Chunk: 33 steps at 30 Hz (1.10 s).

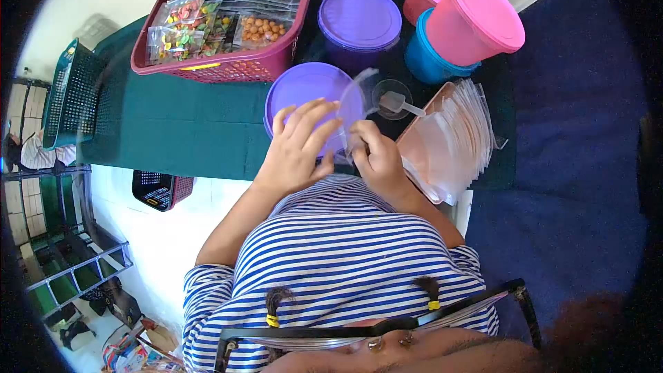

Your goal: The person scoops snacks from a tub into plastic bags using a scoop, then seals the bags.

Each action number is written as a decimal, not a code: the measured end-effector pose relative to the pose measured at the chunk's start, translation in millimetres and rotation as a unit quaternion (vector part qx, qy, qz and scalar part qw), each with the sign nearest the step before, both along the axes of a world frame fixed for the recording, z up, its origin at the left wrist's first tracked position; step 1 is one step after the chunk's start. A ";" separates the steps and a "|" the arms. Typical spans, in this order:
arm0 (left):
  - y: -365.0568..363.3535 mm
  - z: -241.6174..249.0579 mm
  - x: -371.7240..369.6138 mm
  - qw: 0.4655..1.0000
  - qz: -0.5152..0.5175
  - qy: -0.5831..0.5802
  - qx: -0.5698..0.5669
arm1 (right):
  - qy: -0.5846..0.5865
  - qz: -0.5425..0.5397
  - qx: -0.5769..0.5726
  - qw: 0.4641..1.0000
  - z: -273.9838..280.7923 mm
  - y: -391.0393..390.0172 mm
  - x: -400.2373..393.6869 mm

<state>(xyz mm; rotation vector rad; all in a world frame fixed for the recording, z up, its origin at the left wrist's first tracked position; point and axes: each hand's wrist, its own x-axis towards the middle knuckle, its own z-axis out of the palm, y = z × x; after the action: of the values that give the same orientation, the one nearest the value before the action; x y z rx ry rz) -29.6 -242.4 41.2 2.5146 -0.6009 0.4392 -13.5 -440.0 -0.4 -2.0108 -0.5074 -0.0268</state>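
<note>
My right hand is closed around a clear plastic bag, whose upper part sticks up from the fingers. My left hand is beside it with the fingers spread and bent, over the edge of a purple lidded tub. I see nothing held in the left hand. Just beyond the right hand, a clear scoop rests on a small clear round container. Close to my right wrist lies a tray with a stack of flat clear bags.
A maroon basket at the back left holds many filled candy packets. Another purple tub stands behind. Pink and blue tubs are stacked at the back right. A green basket is at the far left.
</note>
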 end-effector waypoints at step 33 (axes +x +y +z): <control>96.7 -21.7 10.6 0.973 -0.090 0.211 0.002 | -0.148 0.113 -0.288 0.940 24.1 110.7 16.7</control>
<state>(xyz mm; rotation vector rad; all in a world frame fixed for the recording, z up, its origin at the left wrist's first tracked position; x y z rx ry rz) -19.0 -145.7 19.5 2.4231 -0.6470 -0.1638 3.2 -329.2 23.8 -2.5189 -1.0313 -0.0446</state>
